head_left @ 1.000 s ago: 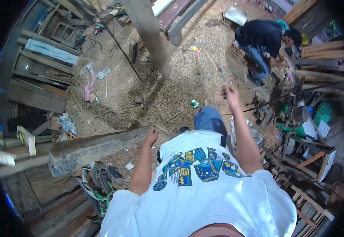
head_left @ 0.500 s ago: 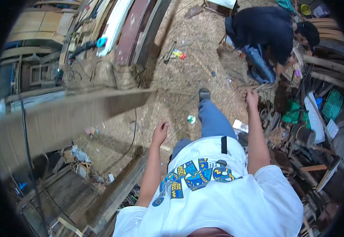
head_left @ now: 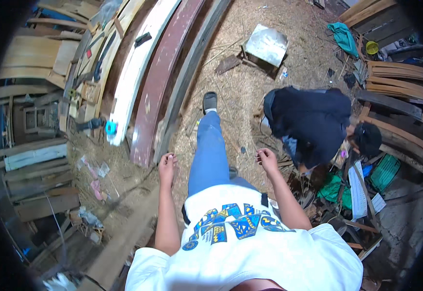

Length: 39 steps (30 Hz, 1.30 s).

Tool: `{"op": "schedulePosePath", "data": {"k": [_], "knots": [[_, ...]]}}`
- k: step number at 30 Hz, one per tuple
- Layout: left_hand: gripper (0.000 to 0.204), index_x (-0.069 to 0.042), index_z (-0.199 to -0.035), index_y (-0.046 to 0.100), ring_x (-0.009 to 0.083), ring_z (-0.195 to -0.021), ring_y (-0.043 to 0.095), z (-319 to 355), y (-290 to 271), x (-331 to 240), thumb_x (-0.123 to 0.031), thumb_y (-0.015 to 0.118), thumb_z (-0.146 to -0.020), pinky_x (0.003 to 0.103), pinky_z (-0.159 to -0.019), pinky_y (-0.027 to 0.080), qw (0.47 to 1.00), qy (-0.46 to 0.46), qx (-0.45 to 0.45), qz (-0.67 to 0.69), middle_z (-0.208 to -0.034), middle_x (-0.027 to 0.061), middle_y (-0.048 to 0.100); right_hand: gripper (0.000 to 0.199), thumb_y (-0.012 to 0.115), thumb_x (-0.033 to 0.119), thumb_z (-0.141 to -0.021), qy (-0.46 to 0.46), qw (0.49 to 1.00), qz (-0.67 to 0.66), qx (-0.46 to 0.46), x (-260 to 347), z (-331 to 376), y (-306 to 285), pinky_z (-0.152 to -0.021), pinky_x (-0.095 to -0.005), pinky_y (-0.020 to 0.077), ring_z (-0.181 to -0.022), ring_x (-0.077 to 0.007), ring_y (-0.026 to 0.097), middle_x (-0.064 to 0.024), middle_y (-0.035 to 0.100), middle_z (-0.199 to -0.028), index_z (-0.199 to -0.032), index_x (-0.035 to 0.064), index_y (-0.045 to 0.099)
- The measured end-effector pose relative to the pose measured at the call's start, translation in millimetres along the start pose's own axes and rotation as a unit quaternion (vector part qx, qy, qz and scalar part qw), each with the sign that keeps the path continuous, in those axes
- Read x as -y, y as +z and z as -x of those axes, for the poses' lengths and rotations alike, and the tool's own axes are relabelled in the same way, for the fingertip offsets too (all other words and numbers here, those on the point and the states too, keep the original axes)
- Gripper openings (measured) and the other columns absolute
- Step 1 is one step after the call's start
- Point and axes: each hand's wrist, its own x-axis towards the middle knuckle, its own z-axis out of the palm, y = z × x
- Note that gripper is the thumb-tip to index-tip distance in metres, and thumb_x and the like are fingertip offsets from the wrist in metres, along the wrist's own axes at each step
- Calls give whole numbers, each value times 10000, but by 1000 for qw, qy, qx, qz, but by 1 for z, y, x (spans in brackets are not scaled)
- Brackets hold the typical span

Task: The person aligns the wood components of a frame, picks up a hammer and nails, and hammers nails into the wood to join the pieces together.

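Observation:
My left hand (head_left: 167, 166) hangs in front of me with its fingers loosely curled and holds nothing that I can see. Just beyond it lie the near ends of a maroon plank (head_left: 158, 92) and a grey wooden beam (head_left: 192, 72); a white plank (head_left: 133, 87) runs alongside them. On the other side, my right hand (head_left: 267, 160) is also bent loosely, fingers slightly apart, with no object visible in it. It is nearest to a crouching co-worker in dark clothes (head_left: 311, 126), and a gap separates them.
A low stand with a pale top (head_left: 267, 44) is ahead on the shavings-strewn floor. Stacked curved boards (head_left: 400, 82), a teal cloth (head_left: 343, 40), a green basket (head_left: 385, 173) and a green bag (head_left: 335, 190) line the right side. A wooden beam (head_left: 109, 257) crosses the lower left.
I have stepped forward with the other leg. The planks and the pale-topped stand now show more fully, and the co-worker appears lower. My right hand has swung inward and lower, my left hand slightly leftward.

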Motion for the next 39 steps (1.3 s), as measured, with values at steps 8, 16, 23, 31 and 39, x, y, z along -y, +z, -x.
{"op": "schedulePosePath", "data": {"k": [8,16,23,31,39], "knots": [[266,-16,-1195,660,110,-846,650,-211,58,-121,-233,561,-1076,250,-677,504,995,1,55,-78,-1028,58,720,205,555,207,-1073,-28,987,-131,-91,209,-151,-15,-619,-249,512,-697,-96,643,-26,716,-901,-1137,55,677],[252,-8,-1207,652,135,-940,658,-334,163,-330,-200,578,-1060,281,-859,522,977,89,133,-142,-1072,102,730,219,547,204,-1065,-1,983,-122,-138,385,-232,-49,-636,-242,510,-734,-86,650,-18,721,-927,-1156,70,694],[271,16,-1236,644,143,-1026,655,-475,292,-451,-181,594,-1058,276,-925,505,970,97,192,-111,-1132,105,722,196,520,189,-1073,-8,974,-154,-167,477,-418,-108,-614,-256,496,-705,-103,624,-24,703,-931,-1141,69,659],[382,-22,-1295,639,250,-1069,678,-721,539,-575,-299,611,-1035,353,-948,508,917,149,234,-286,-1162,163,708,214,536,217,-1087,-41,982,-118,-142,567,-699,-203,-621,-257,502,-672,-100,616,-26,687,-856,-1071,53,673],[291,3,-1251,650,143,-1038,627,-886,815,-730,-214,560,-1080,287,-922,489,960,-8,260,-108,-1132,72,684,232,601,192,-1055,38,984,-38,-169,863,-906,-298,-777,-296,549,-865,-127,674,-46,701,-995,-1208,25,651]]}}
